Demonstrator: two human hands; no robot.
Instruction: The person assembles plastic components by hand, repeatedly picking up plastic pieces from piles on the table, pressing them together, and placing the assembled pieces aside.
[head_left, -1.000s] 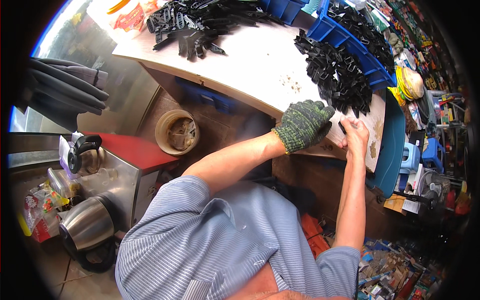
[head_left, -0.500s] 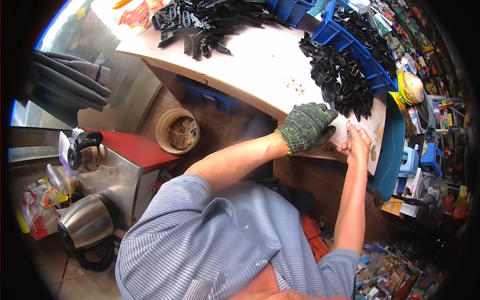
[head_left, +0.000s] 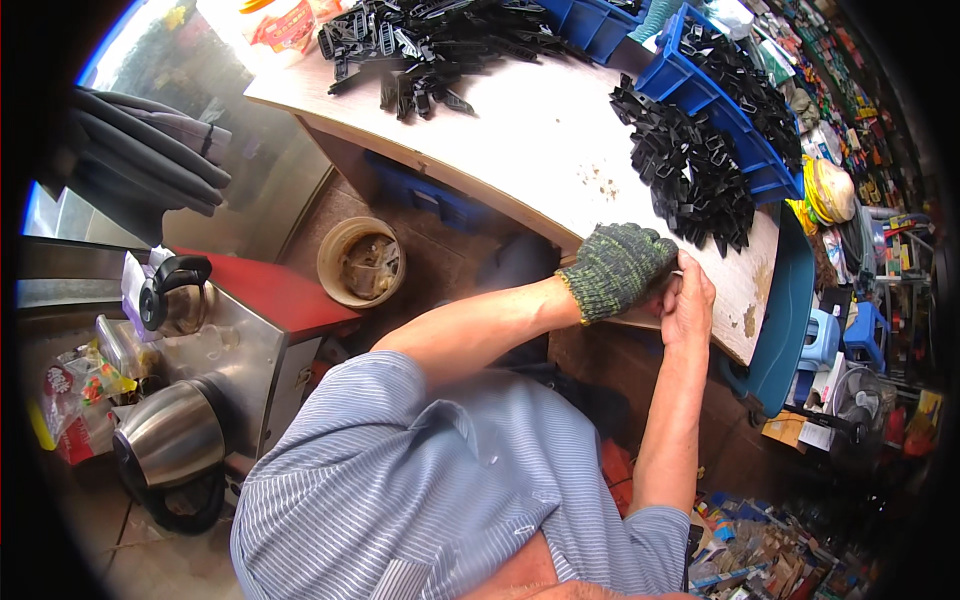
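Near the table's front edge, my left hand [head_left: 618,270] wears a dark green knitted glove with yellow flecks, its fingers curled closed. My bare right hand [head_left: 688,310] meets it, thumb and fingers pinched together at the glove's fingertips. Whatever lies between the two hands is hidden by the glove and fingers. Just beyond them, a heap of small black plastic parts [head_left: 690,170] spreads over the pale table [head_left: 530,140]. A second heap, of longer black plastic pieces [head_left: 415,50], lies at the far left of the tabletop.
Behind the near heap stands a blue plastic crate [head_left: 708,98] full of black parts. A teal bin [head_left: 783,310] adjoins the table's right end. To the left are a round bucket [head_left: 333,270] on the floor, a red-topped metal cabinet [head_left: 262,300] and a steel kettle [head_left: 175,440].
My right hand has moved left and closed up against the gloved left hand; a gap showed between them before. The whole view has shifted slightly.
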